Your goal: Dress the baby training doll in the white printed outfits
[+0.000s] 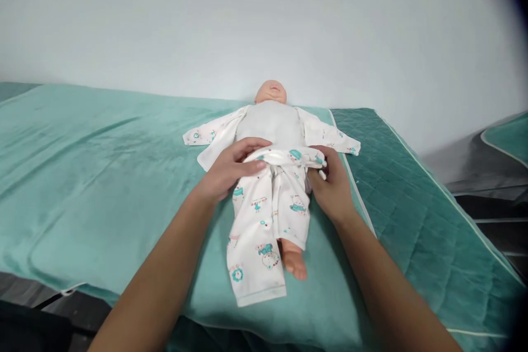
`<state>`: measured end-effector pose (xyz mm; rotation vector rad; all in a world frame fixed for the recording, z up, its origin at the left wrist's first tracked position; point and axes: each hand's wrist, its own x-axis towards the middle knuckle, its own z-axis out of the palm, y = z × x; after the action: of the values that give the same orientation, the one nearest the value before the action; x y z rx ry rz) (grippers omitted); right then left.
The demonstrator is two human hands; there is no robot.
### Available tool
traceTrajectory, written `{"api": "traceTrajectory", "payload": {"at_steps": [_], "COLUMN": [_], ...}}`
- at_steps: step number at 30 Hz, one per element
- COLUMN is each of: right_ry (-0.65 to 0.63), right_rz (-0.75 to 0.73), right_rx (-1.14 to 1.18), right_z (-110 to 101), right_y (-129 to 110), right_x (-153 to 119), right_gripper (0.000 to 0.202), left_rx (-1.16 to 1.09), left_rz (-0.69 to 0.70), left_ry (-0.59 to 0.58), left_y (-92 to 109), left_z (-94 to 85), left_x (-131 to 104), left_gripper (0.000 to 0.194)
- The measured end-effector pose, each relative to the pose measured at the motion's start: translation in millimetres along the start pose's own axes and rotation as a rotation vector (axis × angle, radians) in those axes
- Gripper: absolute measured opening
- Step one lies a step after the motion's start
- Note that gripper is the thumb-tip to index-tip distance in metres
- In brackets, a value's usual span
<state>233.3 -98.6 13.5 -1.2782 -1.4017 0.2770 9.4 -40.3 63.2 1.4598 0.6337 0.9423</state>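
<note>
A baby doll point(270, 124) lies on its back, head toward the wall. It wears a white printed top point(330, 135) with its sleeves spread out, lying open over a plain pale front. White pants point(256, 220) printed with teal animals cover its legs; one bare foot point(294, 261) sticks out of the shorter-looking leg, while the other leg lies flat with no foot showing. My left hand point(237, 165) grips the pants' bunched waistband between thumb and fingers. On the opposite side of the waist, my right hand point(332, 184) is closed on the band, its fingertips partly hidden.
A smooth teal cover point(103, 176) lies under the doll, beside a darker quilted teal cover point(412, 203) on the right. A pale wall point(206, 22) stands behind. At the far right is another teal-covered surface point(509, 137); a dark object point(33, 324) sits at lower left.
</note>
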Motion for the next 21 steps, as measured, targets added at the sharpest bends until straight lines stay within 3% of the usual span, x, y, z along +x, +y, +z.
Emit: {"api": "traceTrajectory", "payload": {"at_steps": [4,9,11,13,16,21], "right_ry": [-0.173,-0.638,-0.750,-0.761,-0.679,-0.603], "right_rz": [-0.071,0.019,0.024,0.039,0.162,0.457], "right_rx": [0.121,0.030,-0.014,0.027,0.276,0.716], "right_z": [-6,1,9,16,23,25], "right_y": [-33,-79,-85,-83,-68,-44], "right_x": [7,48,61,66,62,51], "right_gripper": [0.035,0.021,0.021,0.024,0.023,0.025], "left_rx": [-0.247,-0.331,-0.343,-0.335,-0.271,-0.198], "left_rz": [0.028,0.034,0.026,0.003,-0.031,-0.056], "left_ry": [0.009,0.038,0.059,0.084,0.109,-0.026], "left_y": [-11,-12,-12,-12,-11,-11], "left_z": [-9.0,-5.6,-5.2,-5.4,-5.7,-6.2], "left_x": [-8,-8,-9,-10,-12,-11], "left_gripper": [0.038,0.030,0.032,0.033,0.035,0.044]}}
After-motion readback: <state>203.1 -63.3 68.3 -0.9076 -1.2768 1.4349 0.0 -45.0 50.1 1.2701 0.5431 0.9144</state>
